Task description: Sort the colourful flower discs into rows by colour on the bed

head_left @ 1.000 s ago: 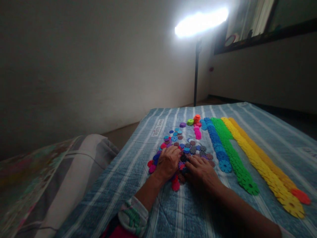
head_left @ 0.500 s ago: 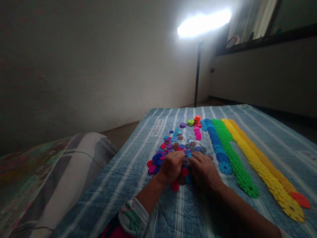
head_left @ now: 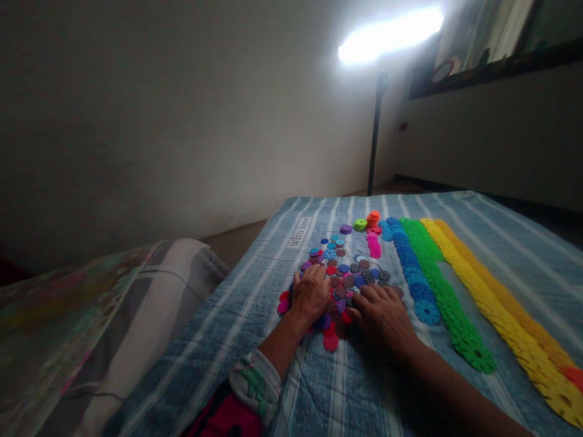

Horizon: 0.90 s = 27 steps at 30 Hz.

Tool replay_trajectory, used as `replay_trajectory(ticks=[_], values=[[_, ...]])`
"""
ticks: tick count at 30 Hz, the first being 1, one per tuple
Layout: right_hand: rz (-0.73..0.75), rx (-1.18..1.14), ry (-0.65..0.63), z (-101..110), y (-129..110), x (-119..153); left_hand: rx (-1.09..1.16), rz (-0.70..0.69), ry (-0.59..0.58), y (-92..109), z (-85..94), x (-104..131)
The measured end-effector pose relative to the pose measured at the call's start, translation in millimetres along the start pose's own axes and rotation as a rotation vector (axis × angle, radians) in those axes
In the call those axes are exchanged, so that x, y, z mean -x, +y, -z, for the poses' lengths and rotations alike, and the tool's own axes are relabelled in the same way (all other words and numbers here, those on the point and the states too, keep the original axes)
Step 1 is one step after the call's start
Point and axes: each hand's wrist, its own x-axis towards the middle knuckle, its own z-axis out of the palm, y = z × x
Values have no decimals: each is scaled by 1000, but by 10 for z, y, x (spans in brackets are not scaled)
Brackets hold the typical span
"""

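Observation:
A loose pile of notched plastic discs in red, purple, blue, brown and grey lies on the striped cloth. My left hand rests palm down on the pile's left part, fingers stretched forward over the discs. On its right edge lies my right hand, also palm down with the fingers extended and the thumb toward the pile. I see nothing gripped in either hand; what lies under the palms is hidden. Right of my right hand runs a row of overlapping blue discs.
Farther right lie long overlapping rows of green discs, yellow discs and orange discs. Small stacks of pink discs, lime discs and purple discs stand behind the pile. A lit lamp stands beyond the cloth.
My left hand has moved left and opened out from a more curled shape, uncovering discs in the middle. My right hand stays at the pile's right side. The view has shifted slightly left.

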Motion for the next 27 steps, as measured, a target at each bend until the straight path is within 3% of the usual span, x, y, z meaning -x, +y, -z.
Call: replay_trajectory(ticks=[7,15,22,27], values=[[4,6,26,-30,-2,-22,45,104,176,-138,12,-104],[68,-18,-19,-142,-4,-62,-7,184,59,-91,39,-49],[15,20,-23,-89,14,9,72,188,104,-174,-2,-79],[-26,23,-66,11,30,-111,122,202,104,-218,-33,-104]])
